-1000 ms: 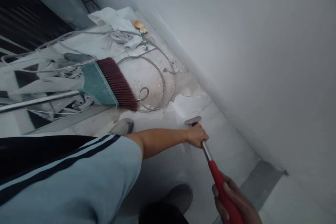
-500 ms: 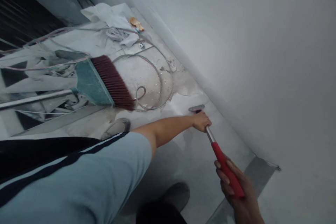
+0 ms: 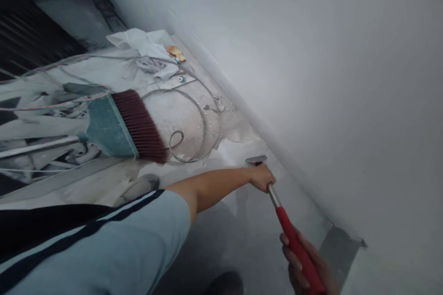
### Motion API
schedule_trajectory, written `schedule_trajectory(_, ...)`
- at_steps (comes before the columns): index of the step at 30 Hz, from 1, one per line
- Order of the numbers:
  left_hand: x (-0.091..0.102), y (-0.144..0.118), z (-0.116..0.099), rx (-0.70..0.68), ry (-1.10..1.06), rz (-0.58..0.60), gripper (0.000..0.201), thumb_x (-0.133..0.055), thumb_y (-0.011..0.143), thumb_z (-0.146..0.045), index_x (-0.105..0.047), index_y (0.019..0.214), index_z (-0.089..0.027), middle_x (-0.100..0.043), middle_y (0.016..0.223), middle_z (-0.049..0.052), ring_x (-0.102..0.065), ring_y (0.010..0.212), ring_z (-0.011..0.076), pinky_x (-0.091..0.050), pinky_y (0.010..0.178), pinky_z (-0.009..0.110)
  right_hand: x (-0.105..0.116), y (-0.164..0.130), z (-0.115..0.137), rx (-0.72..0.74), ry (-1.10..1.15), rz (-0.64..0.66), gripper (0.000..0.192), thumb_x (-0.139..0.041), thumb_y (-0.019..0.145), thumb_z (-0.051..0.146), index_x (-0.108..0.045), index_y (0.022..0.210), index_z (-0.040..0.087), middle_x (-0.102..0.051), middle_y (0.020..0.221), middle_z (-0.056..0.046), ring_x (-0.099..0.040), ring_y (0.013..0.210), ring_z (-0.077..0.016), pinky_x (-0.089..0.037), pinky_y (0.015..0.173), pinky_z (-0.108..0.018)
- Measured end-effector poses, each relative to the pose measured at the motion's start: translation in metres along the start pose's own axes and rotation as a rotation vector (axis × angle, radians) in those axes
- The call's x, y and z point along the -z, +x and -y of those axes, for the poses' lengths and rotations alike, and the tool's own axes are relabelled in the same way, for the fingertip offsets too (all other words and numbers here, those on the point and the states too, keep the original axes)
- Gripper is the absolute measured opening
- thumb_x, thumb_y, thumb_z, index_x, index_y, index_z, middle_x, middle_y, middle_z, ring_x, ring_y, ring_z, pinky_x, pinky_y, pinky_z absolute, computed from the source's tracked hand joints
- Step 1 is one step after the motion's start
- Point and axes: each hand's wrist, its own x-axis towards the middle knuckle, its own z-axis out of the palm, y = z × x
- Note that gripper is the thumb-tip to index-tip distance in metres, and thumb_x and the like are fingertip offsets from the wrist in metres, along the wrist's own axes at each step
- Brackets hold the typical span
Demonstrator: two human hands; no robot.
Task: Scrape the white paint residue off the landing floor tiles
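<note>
I hold a long scraper (image 3: 277, 203) with a red grip, a metal shaft and a flat metal blade (image 3: 256, 160) that rests on the pale floor close to the white wall. My left hand (image 3: 262, 178) grips the shaft just behind the blade. My right hand (image 3: 304, 265) is wrapped around the red grip at the bottom of the view. My left arm in a light blue sleeve with dark stripes fills the lower left.
A broom (image 3: 121, 124) with a teal head and dark red bristles lies on the floor to the left. Looped cable (image 3: 194, 124) curls beside it. Crumpled white sheets (image 3: 145, 48) and debris lie farther back. My shoe (image 3: 138, 186) shows under my arm.
The blade slid forward along the floor by the wall, then came back toward me. My right hand has shifted lower on the red grip. The view has tilted slightly.
</note>
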Motion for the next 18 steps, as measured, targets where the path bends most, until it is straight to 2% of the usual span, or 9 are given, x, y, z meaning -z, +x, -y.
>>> schedule_trajectory(3,0.01,0.009,0.007,0.027,0.041,-0.014,0.014,-0.061,0.066,-0.033,-0.061,0.07,-0.02,-0.066,0.073,0.002,-0.059,0.07,0.0179,-0.038,0.063,0.029,-0.006,0.007,0.016,0.093,-0.001,0.019,0.019,-0.062,0.075,0.029,-0.055,0.086,0.015,-0.054,0.071,0.001,-0.036,0.039,0.0002,-0.031,0.027,-0.007)
schedule_trajectory(8,0.025,0.017,0.017,0.05,0.026,-0.048,0.014,-0.06,0.067,-0.033,-0.06,0.07,-0.019,-0.065,0.073,0.002,-0.058,0.07,0.0173,-0.037,0.062,0.027,-0.027,0.015,0.042,0.141,-0.088,0.04,0.014,-0.058,0.077,0.026,-0.053,0.084,0.015,-0.056,0.07,-0.001,-0.039,0.041,-0.0025,-0.034,0.028,-0.01)
schedule_trajectory(10,0.028,0.01,0.022,0.063,0.036,-0.087,0.013,-0.06,0.067,-0.032,-0.059,0.068,-0.018,-0.064,0.071,0.002,-0.058,0.071,0.0168,-0.037,0.065,0.027,-0.039,0.02,0.046,0.162,-0.104,0.051,0.013,-0.057,0.077,0.025,-0.052,0.084,0.015,-0.056,0.07,-0.001,-0.04,0.041,-0.0031,-0.035,0.029,-0.011)
schedule_trajectory(14,0.038,-0.02,0.041,0.187,0.104,-0.169,0.013,-0.06,0.069,-0.029,-0.058,0.067,-0.016,-0.063,0.072,0.004,-0.057,0.073,0.0174,-0.037,0.072,0.03,-0.058,0.033,0.045,0.154,-0.185,0.144,0.021,-0.059,0.076,0.026,-0.053,0.091,0.014,-0.057,0.069,-0.001,-0.042,0.043,-0.0039,-0.033,0.031,-0.011)
schedule_trajectory(16,0.04,-0.031,0.039,0.2,0.126,-0.183,0.015,-0.06,0.07,-0.03,-0.058,0.068,-0.016,-0.063,0.073,0.005,-0.057,0.076,0.0186,-0.036,0.076,0.032,-0.053,0.027,0.04,0.195,-0.299,0.153,0.031,-0.061,0.075,0.031,-0.053,0.101,0.015,-0.058,0.07,-0.001,-0.044,0.043,-0.0053,-0.033,0.031,-0.013)
schedule_trajectory(18,0.034,-0.036,0.02,0.171,0.126,-0.213,0.015,-0.059,0.071,-0.031,-0.058,0.07,-0.016,-0.064,0.074,0.005,-0.057,0.079,0.0194,-0.034,0.08,0.035,-0.032,0.01,0.035,0.218,-0.467,0.109,0.045,-0.063,0.073,0.038,-0.051,0.111,0.018,-0.06,0.074,-0.002,-0.047,0.043,-0.0079,-0.034,0.032,-0.017)
